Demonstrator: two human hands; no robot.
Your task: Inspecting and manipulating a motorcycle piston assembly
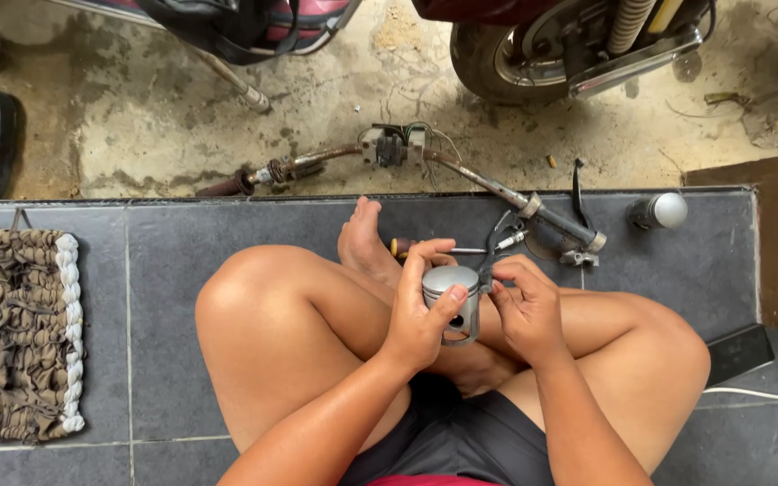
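Two hands on piston (453, 298) | left hand (420, 310) grips it | right hand (526, 310) pinches its side

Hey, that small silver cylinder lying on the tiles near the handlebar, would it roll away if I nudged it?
Probably yes: the silver cylinder lies on its side on the smooth grey tiles, so a nudge across its length would likely roll it. It looks metal and rigid, so likely stiff, not fragile. The tile edge beside it drops to the concrete floor, so it might fall off.

A smooth, dull-silver metal piston (454, 299) is noted. The handlebar (425, 166) is seen as rusted, rough metal. Matt grey tiles (182, 243) are recorded beside cracked, stained concrete (335, 81). The mat (20, 333) is observed as coarse woven cloth.
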